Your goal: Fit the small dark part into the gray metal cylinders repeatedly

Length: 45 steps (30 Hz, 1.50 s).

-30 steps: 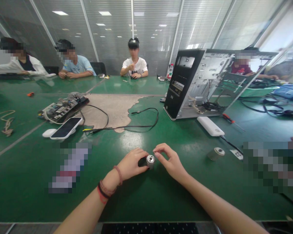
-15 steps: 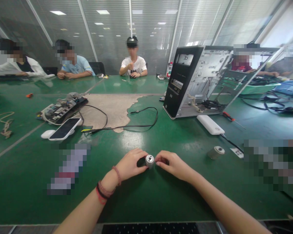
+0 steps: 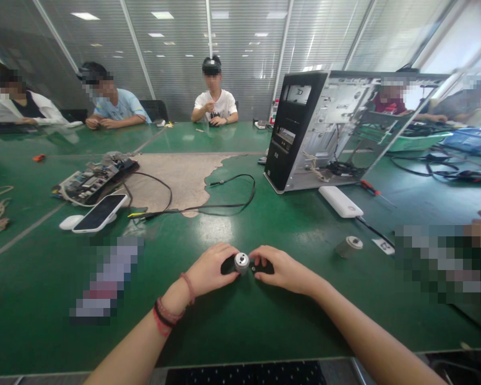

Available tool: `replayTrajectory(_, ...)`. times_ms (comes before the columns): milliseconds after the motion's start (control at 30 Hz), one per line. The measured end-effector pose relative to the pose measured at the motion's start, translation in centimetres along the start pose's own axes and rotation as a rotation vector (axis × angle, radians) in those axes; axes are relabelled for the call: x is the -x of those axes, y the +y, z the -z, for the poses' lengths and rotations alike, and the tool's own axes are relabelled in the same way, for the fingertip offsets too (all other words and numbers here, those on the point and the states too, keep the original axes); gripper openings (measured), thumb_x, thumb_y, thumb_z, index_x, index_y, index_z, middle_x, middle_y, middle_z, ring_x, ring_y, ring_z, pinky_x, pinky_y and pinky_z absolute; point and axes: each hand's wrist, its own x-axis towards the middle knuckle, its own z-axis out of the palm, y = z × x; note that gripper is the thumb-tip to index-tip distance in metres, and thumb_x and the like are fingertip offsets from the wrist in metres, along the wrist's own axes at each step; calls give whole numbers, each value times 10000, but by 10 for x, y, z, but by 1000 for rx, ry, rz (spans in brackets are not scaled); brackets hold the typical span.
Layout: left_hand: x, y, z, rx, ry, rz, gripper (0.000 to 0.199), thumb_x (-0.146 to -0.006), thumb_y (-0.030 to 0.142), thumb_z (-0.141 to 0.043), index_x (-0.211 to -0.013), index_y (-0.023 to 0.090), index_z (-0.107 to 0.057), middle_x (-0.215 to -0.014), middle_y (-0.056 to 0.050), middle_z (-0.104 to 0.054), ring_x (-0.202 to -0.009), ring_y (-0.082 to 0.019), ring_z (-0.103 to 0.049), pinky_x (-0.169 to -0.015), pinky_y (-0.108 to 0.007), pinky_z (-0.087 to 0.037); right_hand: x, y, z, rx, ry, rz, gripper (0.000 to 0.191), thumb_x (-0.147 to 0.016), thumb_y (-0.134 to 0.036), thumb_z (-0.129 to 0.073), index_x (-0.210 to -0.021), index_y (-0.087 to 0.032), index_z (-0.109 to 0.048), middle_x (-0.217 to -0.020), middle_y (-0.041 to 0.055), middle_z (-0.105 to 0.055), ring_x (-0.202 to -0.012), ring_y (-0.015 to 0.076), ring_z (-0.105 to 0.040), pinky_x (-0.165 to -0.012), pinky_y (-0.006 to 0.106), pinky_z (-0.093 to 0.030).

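My left hand (image 3: pixel 214 267) has thumb and fingers around a small upright metal cylinder (image 3: pixel 241 262), which looks like a little motor. Its pale round top shows dark holes and a small central piece. Just right of it, my right hand (image 3: pixel 280 269) is open, thumb and fingertips apart. Between them a tiny nut-like metal piece (image 3: pixel 254 269) shows against the green; I cannot tell whether a fingertip touches it. A similar metal cylinder (image 3: pixel 349 246) stands farther right on the table.
Beyond my hands lie a black cable (image 3: pixel 224 207), a phone (image 3: pixel 100 213) and a circuit assembly (image 3: pixel 96 179). A computer case (image 3: pixel 296 133) stands right of centre, near a white power bank (image 3: pixel 340 202) and a screwdriver (image 3: pixel 371 187). Several people sit around the table.
My right thumb and fingers have spread apart, and the tiny metal piece now shows between them. My left hand keeps its hold on the cylinder. The view has shifted slightly.
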Motion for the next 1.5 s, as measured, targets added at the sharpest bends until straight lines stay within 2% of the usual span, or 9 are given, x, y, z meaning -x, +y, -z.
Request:
replayTrajectory(100,1,-1,2,-13,-17,-15,282,-712,162,-602,-990,194,-571,-974,-46,-600,-938,-220,-532,-870,-349,-432,-1,-1,-3,-28,71,8,413,-753,-220,-641,-1152,-216,-533,-987,49,-606,-841,178,-557,-777,328,-462)
replayTrajectory(267,2,-6,4,-51,-17,-28,350,-689,52,-495,-1005,186,-561,-982,-51,-580,-948,-213,-523,-872,-342,-435,-6,-9,-21,-6,251,45,398,-760,-289,-659,-1125,-208,-523,-1051,76,-596,-991,224,-545,-871,386,-430)
replayTrajectory(600,2,-13,-4,-25,106,2,463,-701,-6,-423,-1109,186,-525,-1042,-61,-596,-1006,-200,-536,-924,-354,-429,-10,-11,-43,-2,328,72,317,-785,-275,-633,-1075,-212,-521,-1025,64,-624,-964,222,-552,-861,381,-421)
replayTrajectory(767,2,-12,-4,-22,113,1,421,-708,-5,-430,-1073,175,-539,-1019,-61,-600,-991,-193,-542,-918,-342,-434,-8,-12,-35,14,404,106,310,-800,-280,-616,-1090,-224,-521,-1031,67,-626,-973,227,-555,-866,385,-426)
replayTrajectory(900,3,-12,-1,-44,134,0,395,-736,6,-425,-1065,192,-540,-1009,-51,-599,-976,-188,-543,-905,-343,-435,-5,-6,-8,116,581,67,294,-811,-286,-600,-1092,-234,-526,-1045,72,-603,-1002,232,-535,-879,387,-422)
replayTrajectory(1033,2,-13,-2,-79,137,2,368,-748,14,-429,-1053,188,-542,-991,-48,-603,-960,-190,-543,-894,-347,-435,4,16,34,342,804,-113,290,-795,-359,-609,-1050,-229,-567,-1018,76,-569,-979,248,-522,-875,406,-404)
replayTrajectory(1233,2,-14,-4,-150,128,-3,335,-757,29,-439,-1032,182,-552,-975,-52,-606,-935,-195,-542,-877,-349,-437,32,65,89,652,914,-439,316,-790,-398,-561,-1047,-216,-587,-979,86,-583,-971,277,-511,-850,422,-382)
replayTrajectory(1333,2,-14,-4,-174,122,-12,318,-767,41,-440,-1025,187,-556,-976,-52,-605,-935,-197,-541,-876,-351,-436,49,85,102,742,848,-676,348,-788,-439,-513,-1037,-215,-606,-1000,111,-592,-971,314,-516,-792,438,-403)
replayTrajectory(1500,2,-14,-4,-200,116,-8,292,-777,53,-445,-1009,186,-562,-970,-51,-606,-928,-198,-544,-876,-350,-435,67,108,109,677,545,-1018,398,-783,-440,-464,-1065,-205,-618,-1084,162,-609,-984,378,-546,-743,515,-425)
